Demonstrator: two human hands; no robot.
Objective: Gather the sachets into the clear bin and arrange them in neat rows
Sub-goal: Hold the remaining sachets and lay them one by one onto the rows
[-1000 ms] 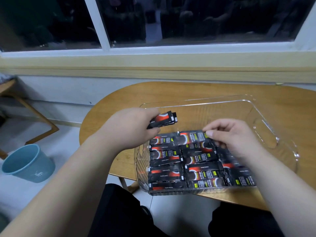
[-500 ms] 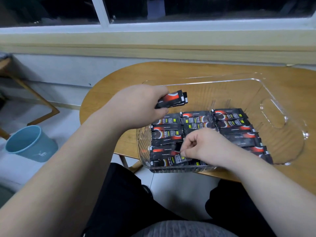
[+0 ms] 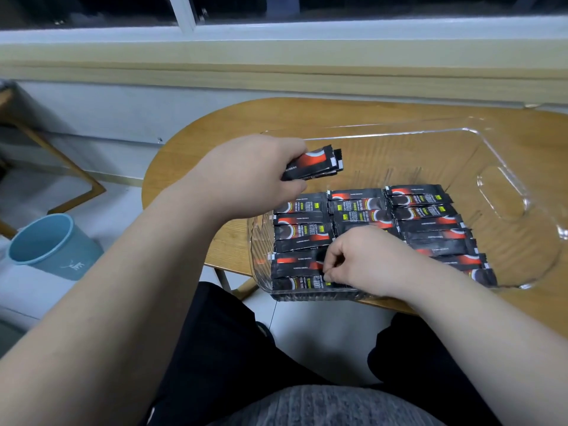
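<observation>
At the lower left of the frame, a blue bucket (image 3: pixel 46 244) stands on the floor, apart from the work. At centre left, your left hand (image 3: pixel 246 176) is closed round a small stack of spare sachets (image 3: pixel 313 162). It holds them above the left end of the clear bin (image 3: pixel 399 132), probably so the supply is within reach of the other hand. The bin sits on the wooden table (image 3: pixel 215 127), its near wall at the table's near edge, close to your lap. Inside, the laid sachets (image 3: pixel 359 207) lie flat in three columns across the left and middle of the floor, long sides touching or overlapping slightly; this packing is what forms the rows. At lower centre, your right hand (image 3: pixel 365 259) has its fingers curled, pinching the end of a near sachet (image 3: pixel 295 265) in the left column, just beside the near wall. The pinch appears meant to square that sachet with its neighbours. At the right, the bin's moulded handle (image 3: pixel 504 195) faces away from both hands.
</observation>
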